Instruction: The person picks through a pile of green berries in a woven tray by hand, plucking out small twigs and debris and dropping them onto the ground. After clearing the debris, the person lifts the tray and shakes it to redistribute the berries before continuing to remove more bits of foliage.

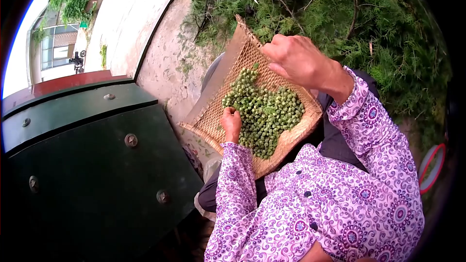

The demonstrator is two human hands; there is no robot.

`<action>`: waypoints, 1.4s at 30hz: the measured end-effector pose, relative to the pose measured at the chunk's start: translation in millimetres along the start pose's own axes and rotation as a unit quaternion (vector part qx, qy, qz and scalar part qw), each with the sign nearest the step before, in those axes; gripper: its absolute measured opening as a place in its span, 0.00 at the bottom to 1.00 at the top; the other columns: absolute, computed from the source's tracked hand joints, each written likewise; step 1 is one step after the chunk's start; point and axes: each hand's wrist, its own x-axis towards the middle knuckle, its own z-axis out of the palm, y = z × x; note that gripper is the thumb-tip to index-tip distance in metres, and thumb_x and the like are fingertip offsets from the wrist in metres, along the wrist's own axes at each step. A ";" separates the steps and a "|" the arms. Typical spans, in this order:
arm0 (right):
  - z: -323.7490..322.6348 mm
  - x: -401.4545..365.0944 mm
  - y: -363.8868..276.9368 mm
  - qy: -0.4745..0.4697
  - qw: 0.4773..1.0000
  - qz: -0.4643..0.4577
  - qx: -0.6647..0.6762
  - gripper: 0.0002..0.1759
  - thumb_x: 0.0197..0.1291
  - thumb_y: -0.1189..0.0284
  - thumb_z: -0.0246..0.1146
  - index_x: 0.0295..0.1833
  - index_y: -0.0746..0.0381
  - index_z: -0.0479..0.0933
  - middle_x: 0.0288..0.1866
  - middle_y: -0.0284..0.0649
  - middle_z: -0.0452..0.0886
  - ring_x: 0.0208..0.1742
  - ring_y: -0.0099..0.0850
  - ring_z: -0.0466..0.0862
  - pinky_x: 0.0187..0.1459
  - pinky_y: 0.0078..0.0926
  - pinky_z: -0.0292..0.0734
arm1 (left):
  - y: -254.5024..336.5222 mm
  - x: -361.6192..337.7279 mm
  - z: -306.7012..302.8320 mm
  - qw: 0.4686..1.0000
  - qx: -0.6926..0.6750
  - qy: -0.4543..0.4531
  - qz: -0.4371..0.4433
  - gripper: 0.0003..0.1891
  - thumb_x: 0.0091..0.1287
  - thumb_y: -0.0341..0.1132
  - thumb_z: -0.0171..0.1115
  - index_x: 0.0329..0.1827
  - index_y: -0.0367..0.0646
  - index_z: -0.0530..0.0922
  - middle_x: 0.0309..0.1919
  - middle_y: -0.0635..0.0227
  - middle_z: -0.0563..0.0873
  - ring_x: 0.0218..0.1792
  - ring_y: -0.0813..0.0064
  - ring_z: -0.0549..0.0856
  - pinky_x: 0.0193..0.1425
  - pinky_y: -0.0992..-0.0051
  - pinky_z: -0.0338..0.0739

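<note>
A square woven basket (213, 116) rests on my lap, with a pile of small green cones or berries (267, 111) spread over its middle. At the left edge of the pile is my left hand (231, 124), its fingers pinched together at the green pieces; what they hold, if anything, is too small to name. My right hand (296, 58) is raised over the basket's upper right side, fingers curled in. Whatever may be between those fingers is hidden.
Cut green branches (388, 43) lie heaped at the upper right. A dark green panel (97, 179) with metal studs stands at the left. Pale concrete ground (167, 58) runs behind the basket. A red-rimmed round object (432, 169) is at the far right.
</note>
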 end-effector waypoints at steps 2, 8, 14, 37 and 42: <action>0.5 0.6 -0.6 0.004 1.000 -0.004 0.001 0.05 0.54 0.80 0.55 0.26 0.65 0.69 0.24 0.40 0.71 0.22 0.27 0.72 0.21 0.22 0.73 | 0.9 3.3 8.5 0.997 0.013 -0.017 0.077 0.03 0.52 0.26 0.58 0.28 0.38 0.74 0.22 0.64 0.79 0.23 0.75 0.76 0.30 0.73 0.73; -3.5 1.2 -4.2 -0.037 0.997 0.052 0.036 0.08 0.49 0.77 0.61 0.29 0.66 0.67 0.27 0.43 0.70 0.26 0.34 0.75 0.29 0.34 0.71 | 34.4 7.4 19.9 0.993 0.068 -0.081 0.049 0.17 0.52 0.28 0.62 0.46 0.42 0.74 0.26 0.57 0.79 0.29 0.57 0.79 0.36 0.63 0.73; 4.1 -2.5 -0.1 0.069 0.994 -0.062 0.062 0.09 0.47 0.78 0.63 0.28 0.66 0.67 0.26 0.44 0.71 0.26 0.36 0.76 0.28 0.35 0.71 | 27.5 14.5 24.1 0.975 0.151 -0.141 0.086 0.20 0.52 0.34 0.62 0.51 0.49 0.76 0.33 0.56 0.83 0.37 0.58 0.82 0.43 0.64 0.75; 45.5 -14.6 -9.1 -0.135 0.978 -0.076 0.140 0.14 0.48 0.68 0.60 0.39 0.66 0.75 0.33 0.50 0.78 0.38 0.42 0.79 0.43 0.37 0.74 | 105.1 -64.4 -63.1 0.793 -0.515 -0.281 -0.162 0.08 0.63 0.24 0.53 0.42 0.45 0.73 0.27 0.68 0.80 0.22 0.75 0.78 0.26 0.70 0.77; 73.8 -26.5 -14.1 -0.242 0.917 -0.011 0.318 0.20 0.50 0.69 0.57 0.48 0.68 0.74 0.36 0.50 0.81 0.37 0.35 0.82 0.39 0.30 0.77 | 131.2 -83.0 -71.6 0.741 -0.582 -0.325 -0.084 0.09 0.62 0.24 0.54 0.44 0.46 0.74 0.30 0.65 0.81 0.25 0.73 0.79 0.30 0.68 0.77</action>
